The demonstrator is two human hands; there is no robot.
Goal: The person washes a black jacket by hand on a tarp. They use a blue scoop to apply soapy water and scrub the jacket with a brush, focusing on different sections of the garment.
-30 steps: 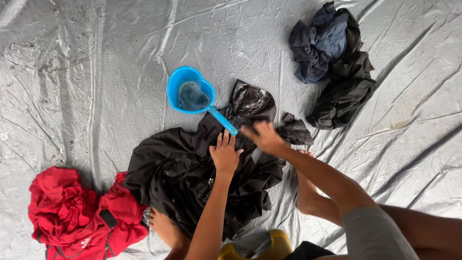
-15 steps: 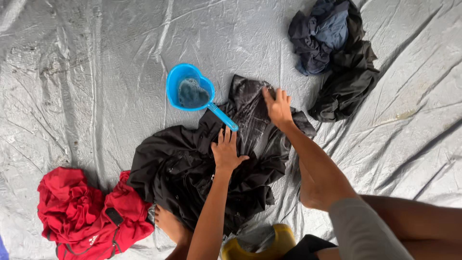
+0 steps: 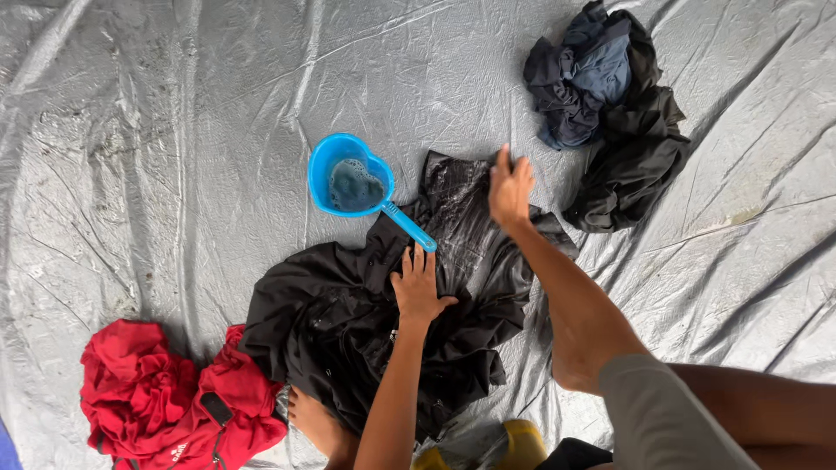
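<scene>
Left hand [image 3: 420, 287] fingers spread flat on black garment [image 3: 348, 331], right hand [image 3: 509, 187] at its far edge, grip unclear, bare tarp [image 3: 174, 130] around

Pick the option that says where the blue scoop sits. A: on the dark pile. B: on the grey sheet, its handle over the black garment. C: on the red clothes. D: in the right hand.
B: the blue scoop rests on the grey sheet, its handle lying over the black garment.
</scene>
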